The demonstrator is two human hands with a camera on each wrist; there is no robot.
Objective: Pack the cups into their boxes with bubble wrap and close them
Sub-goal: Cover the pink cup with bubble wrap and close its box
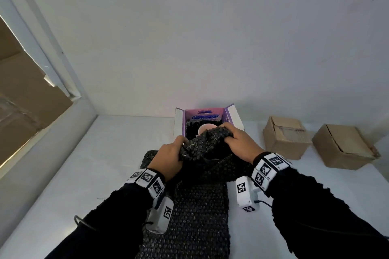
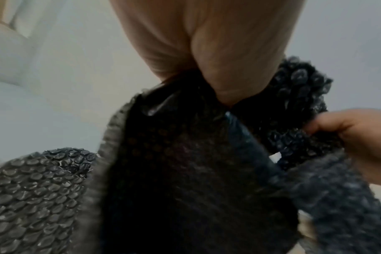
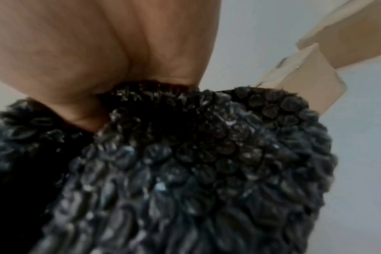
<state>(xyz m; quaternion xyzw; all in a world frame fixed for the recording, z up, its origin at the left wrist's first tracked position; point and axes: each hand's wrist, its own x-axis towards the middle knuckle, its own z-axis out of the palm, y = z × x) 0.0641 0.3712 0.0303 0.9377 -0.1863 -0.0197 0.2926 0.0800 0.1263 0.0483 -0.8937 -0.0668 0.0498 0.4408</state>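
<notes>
A purple and white box (image 1: 234, 119) stands open on the white table (image 1: 101, 153), with a pale pink cup (image 1: 207, 127) inside, lined by dark wrap. A long sheet of black bubble wrap (image 1: 200, 212) runs from the near edge up to the box. My left hand (image 1: 170, 154) grips a bunched end of the wrap (image 2: 185, 154) just in front of the box. My right hand (image 1: 237, 141) grips the other side of the bunch (image 3: 196, 154) at the box's opening. The right hand's fingers (image 2: 348, 135) also show in the left wrist view, curled on the wrap.
Two closed brown cardboard boxes (image 1: 284, 136) (image 1: 343, 147) sit on the table to the right. A white wall (image 1: 189, 38) rises right behind the open box. A window frame (image 1: 42, 48) and a large brown carton (image 1: 27, 99) are at the left.
</notes>
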